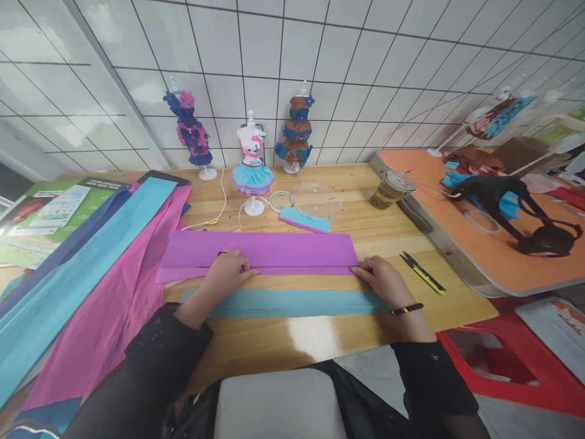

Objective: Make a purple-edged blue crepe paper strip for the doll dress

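Note:
A long folded strip of purple fabric [283, 249] lies across the wooden table in front of me. My left hand [230, 269] rests over its lower edge, fingers curled and pressed together on the cloth. At the strip's lower right corner, my right hand [380, 274] has its thumb and fingers closed on the edge. A narrower layer shows below a straight fold line. Nearer to me, a light blue fabric strip [292, 303] runs parallel to the purple one, its ends partly under my forearms.
Yellow thread snips [423, 273] lie right of my right hand, below a lidded cup [392, 189]. Pink fabric [109, 292] and a blue strip [91, 262] cover the left side. Small dressed mannequins, including one in a blue skirt [253, 177], stand at the back. An orange-topped table [461, 244] adjoins.

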The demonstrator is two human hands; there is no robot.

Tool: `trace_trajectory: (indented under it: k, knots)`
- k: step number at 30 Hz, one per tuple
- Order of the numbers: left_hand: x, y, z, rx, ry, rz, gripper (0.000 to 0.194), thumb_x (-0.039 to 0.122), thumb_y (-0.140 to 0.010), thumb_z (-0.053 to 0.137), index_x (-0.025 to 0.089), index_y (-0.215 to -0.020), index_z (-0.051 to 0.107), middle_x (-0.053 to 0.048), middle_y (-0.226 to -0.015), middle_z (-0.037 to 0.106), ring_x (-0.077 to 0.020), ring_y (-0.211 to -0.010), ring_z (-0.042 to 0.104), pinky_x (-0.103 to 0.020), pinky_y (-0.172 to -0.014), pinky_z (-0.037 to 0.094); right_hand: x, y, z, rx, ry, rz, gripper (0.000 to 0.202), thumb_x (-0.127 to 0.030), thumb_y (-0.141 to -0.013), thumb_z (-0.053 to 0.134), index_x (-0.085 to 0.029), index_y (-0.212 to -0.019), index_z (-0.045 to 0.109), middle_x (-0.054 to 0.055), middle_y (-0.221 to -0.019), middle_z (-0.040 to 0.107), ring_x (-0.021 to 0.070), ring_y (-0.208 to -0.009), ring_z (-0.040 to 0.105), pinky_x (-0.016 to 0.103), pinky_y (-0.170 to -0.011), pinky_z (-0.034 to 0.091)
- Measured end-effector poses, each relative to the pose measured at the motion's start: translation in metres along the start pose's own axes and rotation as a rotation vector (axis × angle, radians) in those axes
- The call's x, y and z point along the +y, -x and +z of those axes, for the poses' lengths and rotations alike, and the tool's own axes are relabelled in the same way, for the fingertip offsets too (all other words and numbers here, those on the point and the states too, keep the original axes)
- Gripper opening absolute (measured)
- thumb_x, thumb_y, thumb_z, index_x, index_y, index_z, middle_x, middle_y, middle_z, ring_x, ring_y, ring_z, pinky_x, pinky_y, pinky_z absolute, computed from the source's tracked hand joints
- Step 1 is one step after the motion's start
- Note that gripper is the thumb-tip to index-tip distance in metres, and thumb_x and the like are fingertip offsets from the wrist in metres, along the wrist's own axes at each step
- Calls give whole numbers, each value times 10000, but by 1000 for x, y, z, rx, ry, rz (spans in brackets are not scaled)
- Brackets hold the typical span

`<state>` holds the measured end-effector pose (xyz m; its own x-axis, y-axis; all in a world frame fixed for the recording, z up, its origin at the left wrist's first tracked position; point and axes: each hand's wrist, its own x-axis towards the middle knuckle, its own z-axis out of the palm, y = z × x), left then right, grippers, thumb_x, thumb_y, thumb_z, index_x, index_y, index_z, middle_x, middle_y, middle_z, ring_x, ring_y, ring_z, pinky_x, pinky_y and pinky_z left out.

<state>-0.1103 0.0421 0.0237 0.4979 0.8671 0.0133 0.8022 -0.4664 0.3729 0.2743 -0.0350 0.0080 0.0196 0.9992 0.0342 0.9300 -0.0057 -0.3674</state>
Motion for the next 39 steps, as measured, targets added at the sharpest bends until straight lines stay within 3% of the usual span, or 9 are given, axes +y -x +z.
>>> trace_trajectory:
  k: [3,6,12,17,23,31,35,39]
  knots:
    - [1,2,2,34,-30,13,212,389,-744,583,181,-783,578,-57,-815,556,-228,-833,502,-338,-726,392,0,2,2,30,7,32,397,-543,-765,484,-209,-553,518,45,-637,560,184,-615,532,313,-583,394]
    - [8,6,2,71,-121,118,272,312,-781,557,184,-1021,547,-82,-971,542,-247,-942,466,-367,-808,375,-2,5,5,95,-1,43,358,-530,-761,501,-206,-611,523,48,-656,566,187,-617,524,311,-567,399]
    - [30,12,2,10,-276,384,427,61,-826,378,265,-1187,485,-87,-1041,511,-232,-974,425,-360,-834,352,-18,12,6,204,9,-144,226,-381,-833,466,-193,-844,592,92,-840,600,220,-812,538,362,-738,419]
    - [40,11,6,-72,-280,453,397,97,-844,384,247,-1200,472,-74,-902,507,-203,-874,446,-335,-802,368,-28,14,7,131,108,-316,253,-238,-872,400,-209,-928,645,96,-921,607,214,-870,523,359,-747,402]
    - [44,11,7,-86,-336,453,311,126,-862,385,206,-1136,507,-68,-893,482,-186,-850,430,-328,-787,379,-28,17,7,99,250,-481,279,-196,-883,408,-233,-1072,611,83,-979,600,186,-862,495,335,-733,379]
    - [46,14,6,-72,-321,440,278,136,-862,410,210,-1107,520,-66,-893,473,-179,-854,420,-309,-772,381,-26,20,9,112,308,-499,278,-167,-867,434,-233,-1072,609,81,-991,601,186,-876,482,332,-731,367]
    - [45,14,6,-72,-317,432,266,142,-867,407,212,-1094,528,-66,-898,467,-178,-862,421,-305,-770,385,-45,23,9,111,304,-452,290,-127,-845,426,-192,-1056,613,99,-984,595,202,-914,482,345,-750,374]
    - [44,15,8,-73,-317,431,256,150,-867,415,214,-1087,531,-65,-900,462,-180,-873,421,-307,-775,386,-83,25,16,81,280,-459,331,-126,-842,408,-169,-1131,565,110,-1025,583,217,-945,470,367,-776,378]
